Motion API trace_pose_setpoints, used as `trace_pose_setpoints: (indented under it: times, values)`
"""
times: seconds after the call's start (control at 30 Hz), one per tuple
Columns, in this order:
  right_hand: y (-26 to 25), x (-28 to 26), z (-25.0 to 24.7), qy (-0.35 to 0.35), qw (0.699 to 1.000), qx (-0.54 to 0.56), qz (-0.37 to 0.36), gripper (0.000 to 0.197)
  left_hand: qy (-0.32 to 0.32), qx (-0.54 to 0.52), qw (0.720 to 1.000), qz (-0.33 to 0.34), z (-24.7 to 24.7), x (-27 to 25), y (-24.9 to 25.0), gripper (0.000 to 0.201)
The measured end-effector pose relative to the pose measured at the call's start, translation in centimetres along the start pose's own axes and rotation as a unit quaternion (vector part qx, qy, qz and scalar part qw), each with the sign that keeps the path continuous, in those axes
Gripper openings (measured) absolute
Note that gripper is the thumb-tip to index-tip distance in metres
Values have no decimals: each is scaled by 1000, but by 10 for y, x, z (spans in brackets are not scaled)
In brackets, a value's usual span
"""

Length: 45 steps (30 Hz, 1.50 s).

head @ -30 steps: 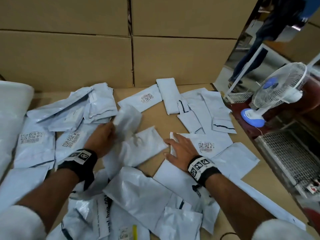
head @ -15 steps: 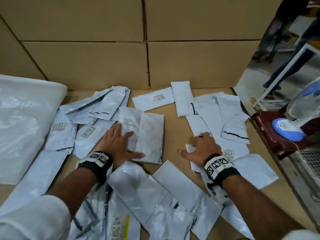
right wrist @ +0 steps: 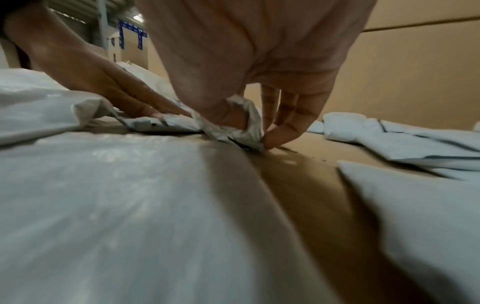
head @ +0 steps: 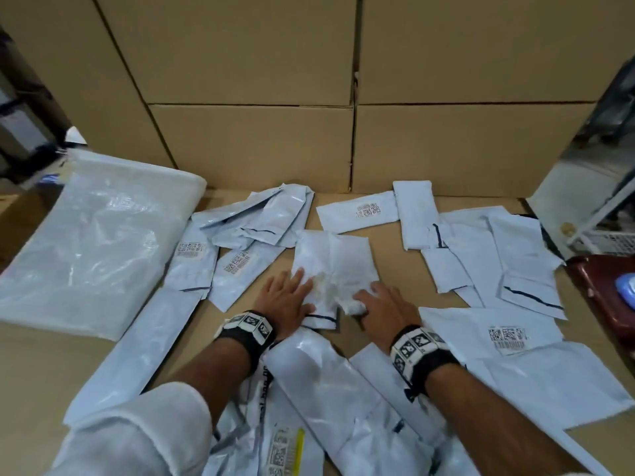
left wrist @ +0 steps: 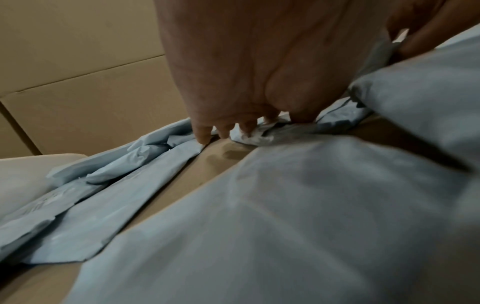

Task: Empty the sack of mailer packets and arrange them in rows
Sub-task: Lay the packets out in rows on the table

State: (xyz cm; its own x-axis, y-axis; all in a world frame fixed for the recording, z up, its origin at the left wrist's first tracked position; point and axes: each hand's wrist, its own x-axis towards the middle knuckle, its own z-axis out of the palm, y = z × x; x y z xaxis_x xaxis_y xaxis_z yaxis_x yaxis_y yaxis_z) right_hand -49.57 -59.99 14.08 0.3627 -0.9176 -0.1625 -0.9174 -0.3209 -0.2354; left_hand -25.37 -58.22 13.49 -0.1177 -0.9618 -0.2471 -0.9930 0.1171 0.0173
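Note:
A crumpled white mailer packet (head: pixel 333 262) lies mid-table on the cardboard top. My left hand (head: pixel 292 290) presses flat on its near left part, fingers straight (right wrist: pixel 124 96). My right hand (head: pixel 374 300) pinches the packet's bunched near right corner (right wrist: pixel 241 127) between thumb and fingers. Several grey-white packets lie scattered: a loose pile at the back left (head: pixel 261 218), overlapping ones at the right (head: pixel 498 259), labelled ones near my arms (head: pixel 505 334). The big clear plastic sack (head: pixel 92 245) lies slumped at the far left.
A wall of stacked cardboard boxes (head: pixel 254 139) closes the back of the table. At the right edge stands a dark red stool (head: pixel 601 286) with a blue fan base (head: pixel 627 292). Bare cardboard (head: pixel 395 266) shows right of the held packet.
My right hand left the labelled packet on the right and moved left onto the middle packet's corner. My left hand stayed on that packet. The head view tilted up and left.

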Motion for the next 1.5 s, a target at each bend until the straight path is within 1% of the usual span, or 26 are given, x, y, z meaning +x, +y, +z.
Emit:
trace_pose_setpoints:
  times: [0.07,0.17,0.23,0.27,0.33,0.37,0.4,0.47,0.53,0.6,0.7,0.8,0.87,0.9,0.97,1.0,1.03,1.07,1.1,1.13,1.17,1.23,1.27,1.37,1.43,1.5]
  values:
    - [14,-1,-3,8,1000,-9,22,41,17,-3,1000,-9,2,5,1,63]
    - [24,-10,-10,23,998,-32,39,24,29,-10,1000,-8,2,10,1,64]
    - [21,-19,-10,71,997,-18,14,28,23,-13,1000,1,5,8,2,72]
    - [14,-23,-9,89,996,-12,-18,39,21,-15,1000,4,7,6,2,75]
    - [-6,-26,-3,52,996,3,-72,66,33,-5,999,8,10,2,2,75]
    - [-18,-24,0,17,996,0,-84,71,39,0,999,9,12,1,1,76]
    - [-28,-20,4,-11,995,-22,-93,70,38,4,999,8,12,1,-1,78]
    - [-38,-8,9,-13,992,-79,-98,55,27,14,1000,6,11,0,-4,81]
    - [-40,-1,6,9,995,-81,-65,41,16,23,1000,0,11,-1,-4,82]
    - [-38,0,2,16,995,-89,-35,37,14,19,1000,-6,12,-3,-2,83]
    - [-23,-8,-5,24,990,-139,27,41,22,9,1000,-17,13,-1,-3,85]
    - [3,-21,-11,11,989,-115,95,48,35,2,999,-26,14,1,-9,87]
    - [5,-28,-16,-21,989,-97,109,49,45,-4,998,-36,11,2,-12,81]
    - [-1,-29,-19,-23,990,-91,103,49,64,-15,997,-42,9,2,-15,74]
    - [-24,-25,-28,24,995,-83,58,48,129,-48,988,-66,-1,-3,-34,61]
    - [-41,-21,-32,54,996,-70,26,48,148,-53,983,-91,-5,-10,-50,61]
    - [-60,-17,-34,78,996,-51,-6,49,131,-48,982,-130,-7,-20,-70,66]
    - [-79,-11,-33,83,996,-24,-26,51,95,-39,979,-178,-6,-30,-92,74]
    - [-97,-3,-30,59,998,3,-29,57,51,-31,974,-219,-4,-40,-113,83]
    - [-111,5,-27,8,1000,25,-15,66,17,-37,967,-252,0,-52,-130,87]
    - [-123,14,-21,-51,998,45,8,75,3,-57,962,-267,4,-64,-143,82]
    - [-141,25,-10,-134,988,60,42,84,-6,-101,964,-245,12,-87,-159,66]
    - [-149,27,-5,-146,987,52,38,82,-11,-104,970,-219,17,-98,-165,61]
    - [-178,23,12,-105,993,44,-34,62,-6,-78,986,-150,26,-129,-184,51]
    - [-201,20,19,-121,985,81,-93,55,3,-77,990,-115,29,-144,-197,54]
    - [-222,22,19,-154,964,164,-141,54,20,-104,990,-93,28,-159,-207,56]
